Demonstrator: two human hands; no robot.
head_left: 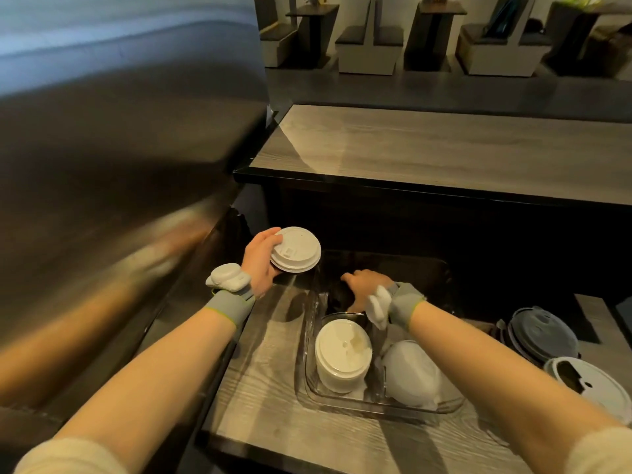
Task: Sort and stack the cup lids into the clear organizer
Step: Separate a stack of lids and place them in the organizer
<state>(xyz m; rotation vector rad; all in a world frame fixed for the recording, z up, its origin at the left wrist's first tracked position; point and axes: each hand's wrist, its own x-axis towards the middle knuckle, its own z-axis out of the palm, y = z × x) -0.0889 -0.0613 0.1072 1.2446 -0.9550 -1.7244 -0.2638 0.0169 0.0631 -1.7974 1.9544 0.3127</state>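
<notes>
Left hand (260, 265): grips white lids (296, 249), above the clear organizer's (359, 407) far-left corner. Right hand (366, 289): inside the organizer's far end, fingers hidden, grip cannot be told. Near-left compartment: white lid stack (343, 354). Near-right compartment: tilted white lids (410, 374). Right of organizer: grey lid (542, 333).
</notes>
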